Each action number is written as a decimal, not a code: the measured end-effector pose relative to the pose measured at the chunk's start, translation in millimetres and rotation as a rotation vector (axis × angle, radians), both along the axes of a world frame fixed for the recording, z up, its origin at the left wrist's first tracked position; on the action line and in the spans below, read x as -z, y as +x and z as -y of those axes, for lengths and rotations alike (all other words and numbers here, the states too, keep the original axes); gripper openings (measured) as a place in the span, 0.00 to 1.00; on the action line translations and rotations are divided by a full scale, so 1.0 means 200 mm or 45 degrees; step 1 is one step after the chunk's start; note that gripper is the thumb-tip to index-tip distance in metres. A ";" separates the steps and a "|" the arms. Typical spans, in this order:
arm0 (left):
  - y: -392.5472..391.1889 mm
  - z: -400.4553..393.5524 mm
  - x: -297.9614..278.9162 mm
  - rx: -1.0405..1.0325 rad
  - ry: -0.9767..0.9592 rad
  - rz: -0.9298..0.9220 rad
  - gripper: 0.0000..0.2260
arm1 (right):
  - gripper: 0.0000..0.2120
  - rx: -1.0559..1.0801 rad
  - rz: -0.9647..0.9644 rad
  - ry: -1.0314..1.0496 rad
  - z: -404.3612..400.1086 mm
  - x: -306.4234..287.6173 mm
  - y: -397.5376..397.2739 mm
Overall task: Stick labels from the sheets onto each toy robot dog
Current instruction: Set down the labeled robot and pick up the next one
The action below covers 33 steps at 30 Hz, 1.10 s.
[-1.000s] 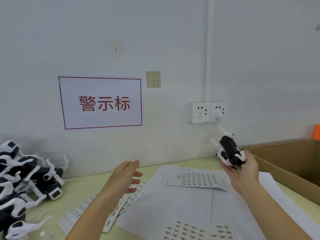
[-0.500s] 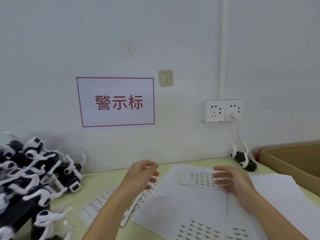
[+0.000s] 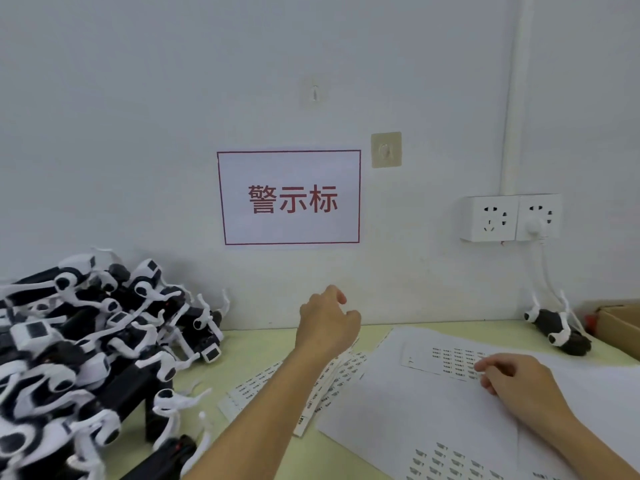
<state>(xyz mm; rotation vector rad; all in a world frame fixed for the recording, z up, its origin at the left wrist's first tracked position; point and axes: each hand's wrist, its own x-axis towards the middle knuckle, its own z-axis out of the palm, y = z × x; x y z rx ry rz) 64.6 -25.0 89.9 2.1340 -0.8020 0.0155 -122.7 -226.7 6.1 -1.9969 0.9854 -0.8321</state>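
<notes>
A heap of black-and-white toy robot dogs (image 3: 93, 341) covers the table's left side. One more toy dog (image 3: 557, 329) lies on its back at the far right, near the wall. A small label sheet (image 3: 446, 358) lies on large white sheets (image 3: 433, 410). My right hand (image 3: 512, 379) rests on the small sheet's right part, fingers curled down onto the labels. My left hand (image 3: 329, 320) hovers above the table between the heap and the sheets, fingers loosely curled, holding nothing.
Used label strips (image 3: 311, 379) lie under my left forearm. A cardboard box (image 3: 620, 327) sits at the right edge. On the wall are a red-framed sign (image 3: 289, 197), a double socket (image 3: 512, 216) with a white cable, and two hooks.
My right hand set the toy dog down by the wall at the right and moved onto the small label sheet. My left hand rose toward the heap. The view swung left.
</notes>
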 end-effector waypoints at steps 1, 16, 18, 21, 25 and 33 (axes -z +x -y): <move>0.04 0.01 -0.02 -0.001 0.142 0.053 0.14 | 0.16 0.003 0.003 -0.001 0.00 0.00 0.00; 0.77 -0.38 0.06 -0.666 1.623 0.884 0.25 | 0.16 -0.029 0.001 -0.015 0.00 0.01 -0.01; 0.81 -0.39 0.07 -0.741 1.549 0.857 0.23 | 0.16 -0.028 0.005 -0.014 0.00 0.01 -0.01; 0.87 -0.41 0.10 -0.765 1.456 0.817 0.19 | 0.17 -0.029 0.008 -0.020 0.01 0.01 -0.01; 0.88 -0.40 0.10 -0.714 1.366 0.840 0.16 | 0.17 -0.034 0.000 -0.036 0.00 0.02 -0.01; 0.82 -0.34 -0.05 -0.635 0.717 0.914 0.09 | 0.16 -0.017 0.025 -0.043 0.01 0.02 -0.01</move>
